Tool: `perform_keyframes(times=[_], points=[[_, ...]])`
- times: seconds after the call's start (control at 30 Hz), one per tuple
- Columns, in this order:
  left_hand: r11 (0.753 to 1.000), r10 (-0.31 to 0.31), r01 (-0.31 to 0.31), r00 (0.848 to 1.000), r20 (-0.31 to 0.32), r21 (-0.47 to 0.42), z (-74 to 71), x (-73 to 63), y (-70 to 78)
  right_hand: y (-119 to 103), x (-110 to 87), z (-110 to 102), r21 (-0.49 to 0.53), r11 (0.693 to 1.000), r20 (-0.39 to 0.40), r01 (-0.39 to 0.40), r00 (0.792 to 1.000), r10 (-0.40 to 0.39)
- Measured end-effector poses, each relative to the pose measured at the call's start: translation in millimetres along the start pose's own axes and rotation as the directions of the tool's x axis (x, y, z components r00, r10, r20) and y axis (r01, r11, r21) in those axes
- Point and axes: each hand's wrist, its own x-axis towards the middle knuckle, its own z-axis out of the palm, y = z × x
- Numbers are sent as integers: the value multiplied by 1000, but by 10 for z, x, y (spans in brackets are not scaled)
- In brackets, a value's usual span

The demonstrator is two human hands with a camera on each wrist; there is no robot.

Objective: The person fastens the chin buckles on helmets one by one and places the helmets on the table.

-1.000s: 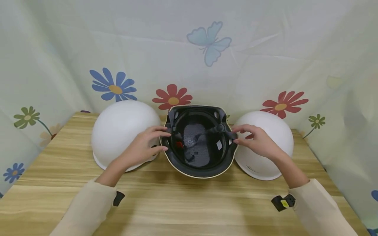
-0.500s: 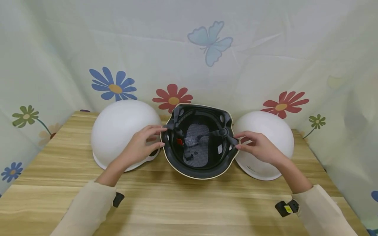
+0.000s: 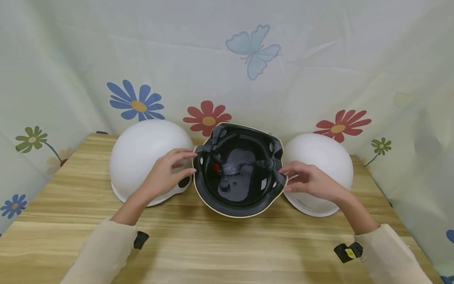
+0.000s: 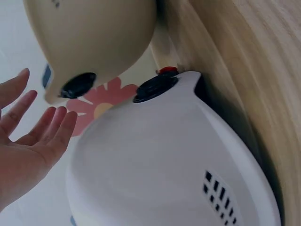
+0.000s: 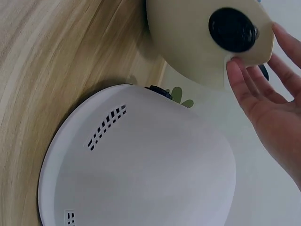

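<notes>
A cream helmet [image 3: 241, 211] is in the middle of the head view, its black padded inside and dark straps facing me. It is tilted, with its left side higher. My right hand [image 3: 312, 181] pinches its right rim, the thumb outside by the black round cap [image 5: 233, 29] and a finger over the edge. At the left rim, my left hand [image 3: 166, 171] has its fingers spread loosely. In the left wrist view those fingertips [image 4: 29, 96] appear just apart from the cream shell [image 4: 101, 35]. Whether the helmet's underside touches the table is hidden.
A white helmet [image 3: 147, 154] sits dome up on the wooden table [image 3: 227, 252] at left, close to my left hand. Another white helmet [image 3: 322, 157] stands at right, partly behind my right hand. A flower-print curtain [image 3: 177, 59] hangs behind the table.
The cream helmet has turned clockwise, its right side dropping and its left side rising. My right hand has moved slightly down with its rim; my left fingers have drawn back a little.
</notes>
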Motion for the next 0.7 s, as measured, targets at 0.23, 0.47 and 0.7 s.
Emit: perform_keyframes(times=[0.23,0.47,0.7], points=[[999,34,-34,999,-4,-19,27,13,265,-62,15,39,55,998,61,20,998,-24],[994,109,-108,964,243,-15,320,14,529,-109,53,114,79,995,101,58,993,-66],[991,83,-115,921,380,61,521,10,615,-160,56,151,56,997,111,46,992,-52]])
